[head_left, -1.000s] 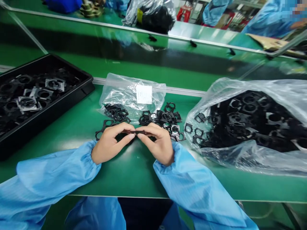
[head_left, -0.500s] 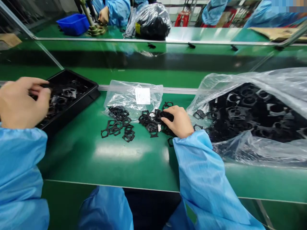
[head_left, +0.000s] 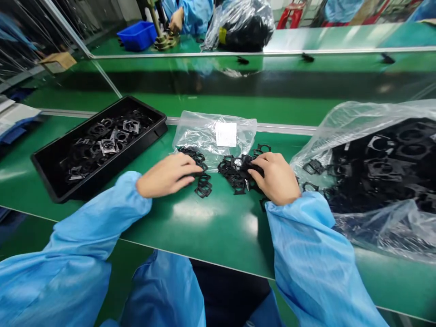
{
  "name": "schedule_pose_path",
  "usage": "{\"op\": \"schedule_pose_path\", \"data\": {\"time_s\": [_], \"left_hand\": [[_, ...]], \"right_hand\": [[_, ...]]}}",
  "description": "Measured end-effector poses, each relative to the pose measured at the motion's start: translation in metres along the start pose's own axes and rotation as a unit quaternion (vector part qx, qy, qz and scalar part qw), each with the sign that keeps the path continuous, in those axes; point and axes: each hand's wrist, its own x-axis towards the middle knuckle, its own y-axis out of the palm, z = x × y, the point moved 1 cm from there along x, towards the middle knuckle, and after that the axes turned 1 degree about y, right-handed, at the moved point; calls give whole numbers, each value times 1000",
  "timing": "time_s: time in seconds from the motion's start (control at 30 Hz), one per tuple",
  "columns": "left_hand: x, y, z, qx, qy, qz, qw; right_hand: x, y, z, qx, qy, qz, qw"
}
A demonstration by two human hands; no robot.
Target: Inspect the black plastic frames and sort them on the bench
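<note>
Two heaps of small black plastic frames with round openings lie on the green table. Over the left heap [head_left: 203, 186] is my left hand [head_left: 166, 176], its fingers stretched and a little apart, with nothing visible in them. The right heap [head_left: 235, 175] lies beside my right hand [head_left: 276, 178], whose fingers are closed on a black plastic frame [head_left: 255, 168]; how many it holds is hidden. Behind the heaps lies a flat clear plastic bag [head_left: 200, 131] with a white label [head_left: 226, 134]. A black tray [head_left: 160, 119] of similar frames, some shiny, stands at the left.
At the right, a large open clear bag [head_left: 344, 118] spills black frames. A metal rail [head_left: 286, 129] runs behind the work area. Across it are a blue bin [head_left: 138, 36], a tied bag of black material [head_left: 245, 29] and a co-worker's hand [head_left: 176, 20].
My left hand has moved from over the black tray to the left heap of frames. My right hand stays at the right heap. The view has turned leftward.
</note>
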Motion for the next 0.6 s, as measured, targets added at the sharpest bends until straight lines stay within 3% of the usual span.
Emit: {"op": "schedule_pose_path", "data": {"time_s": [0.07,0.13,0.33,0.5,0.6], "left_hand": [[10,18,-8,-9,20,41,999],[13,27,-10,-19,19,38,999],[10,21,-13,-103,0,-25,994],[14,21,-11,-143,-37,-54,988],[19,22,-7,-131,-37,-40,990]], "right_hand": [[0,1,0,-2,1,0,1000],[0,3,0,13,7,-14,1000],[-2,-1,11,135,67,-149,977],[-4,-11,39,304,37,-128,943],[-5,-13,51,360,19,-88,929]]}}
